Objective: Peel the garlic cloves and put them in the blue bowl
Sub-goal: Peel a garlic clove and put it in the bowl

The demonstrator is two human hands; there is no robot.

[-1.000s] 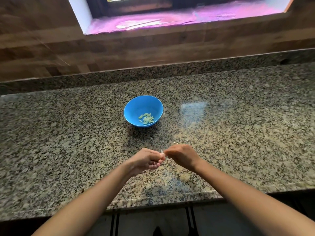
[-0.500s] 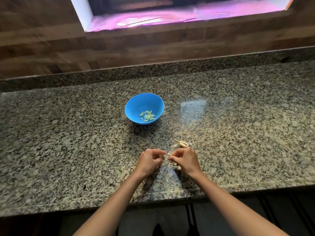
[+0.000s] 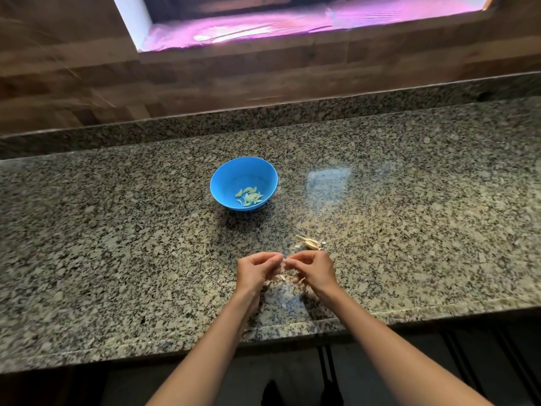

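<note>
A blue bowl [image 3: 227, 178] stands on the granite counter with several peeled garlic cloves [image 3: 249, 196] at its bottom. Nearer the front edge, my left hand [image 3: 254, 271] and my right hand [image 3: 313, 269] meet fingertip to fingertip, both with curled fingers pinching one small garlic clove [image 3: 283, 262] between them; the clove is mostly hidden by the fingers. A little heap of unpeeled cloves and dry skins [image 3: 309, 243] lies just beyond my right hand. Bits of peel [image 3: 280, 277] lie on the counter below the hands.
The speckled granite counter [image 3: 117, 244] runs the full width, with a low granite ledge and a wood-panelled wall [image 3: 87, 77] behind it. Its front edge [image 3: 205, 341] lies close under my forearms. A window sill [image 3: 292, 24] glows pink at the top.
My hands have stayed together on the clove, and their fingers have shifted slightly. The view has tilted, so the heap of cloves and skins beyond my right hand has come into sight.
</note>
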